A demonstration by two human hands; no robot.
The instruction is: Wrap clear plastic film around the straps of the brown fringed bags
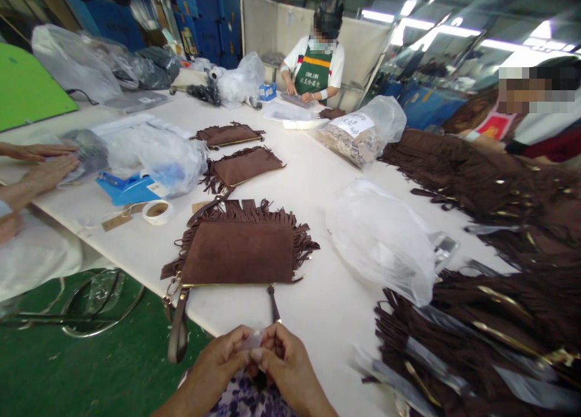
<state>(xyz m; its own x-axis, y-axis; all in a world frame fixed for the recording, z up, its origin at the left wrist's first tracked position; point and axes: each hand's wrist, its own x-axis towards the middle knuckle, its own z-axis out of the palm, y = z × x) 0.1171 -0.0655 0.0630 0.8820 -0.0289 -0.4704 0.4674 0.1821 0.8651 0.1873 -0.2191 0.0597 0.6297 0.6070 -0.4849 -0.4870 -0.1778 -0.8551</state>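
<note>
My left hand (226, 357) and my right hand (287, 359) meet at the table's near edge, fingers pinched together. Between their fingertips is a small piece of clear plastic (253, 341); its exact kind does not show. Just beyond them lies a brown fringed pouch (240, 252), its gold zipper edge toward me. A wrist strap (178, 329) hangs from its left corner over the table edge. The dark zipper pull (273, 305) stretches from the pouch toward my right hand.
Two more fringed pouches (249, 166) lie farther back. A tape roll (157, 212) and plastic bags (157, 157) sit left. Piled brown pouches (499, 320) and a crumpled clear bag (381, 235) occupy the right. A co-worker's hands (45, 169) work at left; another person (313, 72) stands across.
</note>
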